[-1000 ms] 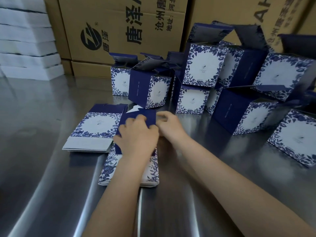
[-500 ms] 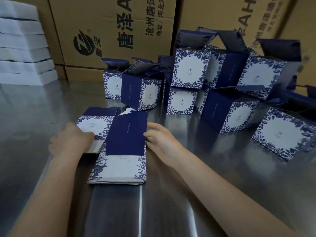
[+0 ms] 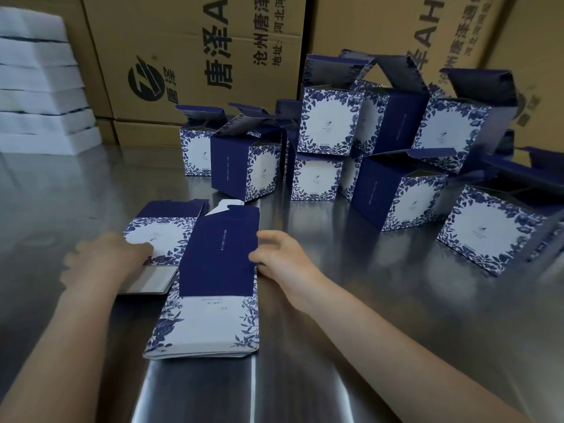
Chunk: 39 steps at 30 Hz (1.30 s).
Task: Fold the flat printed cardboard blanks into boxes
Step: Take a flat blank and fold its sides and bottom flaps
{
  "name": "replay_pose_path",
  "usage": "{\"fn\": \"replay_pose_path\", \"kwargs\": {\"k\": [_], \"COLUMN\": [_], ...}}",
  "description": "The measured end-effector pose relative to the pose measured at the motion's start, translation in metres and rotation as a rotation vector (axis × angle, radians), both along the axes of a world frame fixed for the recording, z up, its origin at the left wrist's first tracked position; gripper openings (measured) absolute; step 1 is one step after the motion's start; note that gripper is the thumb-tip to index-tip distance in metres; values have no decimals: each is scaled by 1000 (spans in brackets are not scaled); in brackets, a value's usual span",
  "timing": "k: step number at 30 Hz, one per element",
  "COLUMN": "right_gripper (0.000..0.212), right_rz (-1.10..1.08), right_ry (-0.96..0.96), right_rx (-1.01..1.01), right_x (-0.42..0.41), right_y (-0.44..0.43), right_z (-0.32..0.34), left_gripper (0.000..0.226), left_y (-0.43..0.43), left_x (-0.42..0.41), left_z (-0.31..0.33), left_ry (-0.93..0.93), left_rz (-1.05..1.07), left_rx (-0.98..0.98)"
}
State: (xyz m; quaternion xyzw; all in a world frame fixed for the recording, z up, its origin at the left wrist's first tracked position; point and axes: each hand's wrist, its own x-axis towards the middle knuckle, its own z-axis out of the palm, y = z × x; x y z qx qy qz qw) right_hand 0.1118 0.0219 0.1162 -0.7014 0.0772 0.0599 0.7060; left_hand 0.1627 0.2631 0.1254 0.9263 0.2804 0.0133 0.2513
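A stack of flat blanks point(image 3: 210, 328) lies at the middle of the steel counter point(image 3: 366, 300), its top blank showing a navy panel point(image 3: 219, 257). The right hand point(image 3: 283, 261) sits at that panel's right edge, fingers loosely spread, thumb touching the cardboard and gripping nothing. Just to the left, a 2nd stack point(image 3: 164, 230) lies partly under the left hand point(image 3: 103, 261), whose blurred fingers seem to rest flat on it. Folded boxes point(image 3: 396, 193) with raised lids crowd the far side, before brown cartons point(image 3: 198, 56) and white slabs point(image 3: 39, 96).
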Motion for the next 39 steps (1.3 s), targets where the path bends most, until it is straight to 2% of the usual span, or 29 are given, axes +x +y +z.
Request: {"fn": "replay_pose_path", "kwargs": {"k": [3,7,11,13,15,19,25,28,32,37,39], "right_gripper": [36,59,46,38,34,35,48,49,44,32,36], "right_rz": [-43,-48,-30,15,57,-12,-114,-169,-276,-432,-445], "right_ry": [-51,-77,-27,40,103,153,61,-9,-112,-259,-342], "right_rx": [-116,-266,-205,-125,-68,51,183,176,114,106,80], "right_x": [-1,3,6,6,5,5,2,-3,-4,-7,-9], "right_y": [0,0,-8,-16,-26,-56,-114,-131,-139,-146,-147], "right_z": [-1,-2,-1,4,10,20,39,40,44,43,44], "left_gripper": [58,60,40,30,30,42,55,55,30,37,46], "left_y": [-10,-24,-39,-46,-53,-64,-104,-126,-152,-166,-167], "left_x": [-5,-8,-12,-15,-16,-14,-8,-8,-15,-21,-22], "left_z": [-3,-1,2,3,6,11,16,23,25,17,11], "left_ry": [-60,-85,-79,-136,-220,-321,-392,-477,-590,-720,-744], "left_rz": [28,-15,-107,-154,-194,-333,-466,-435,-407,-408,-456], "left_rx": [29,102,164,151,107,-37,-346,-517,-792,-917,-950]}}
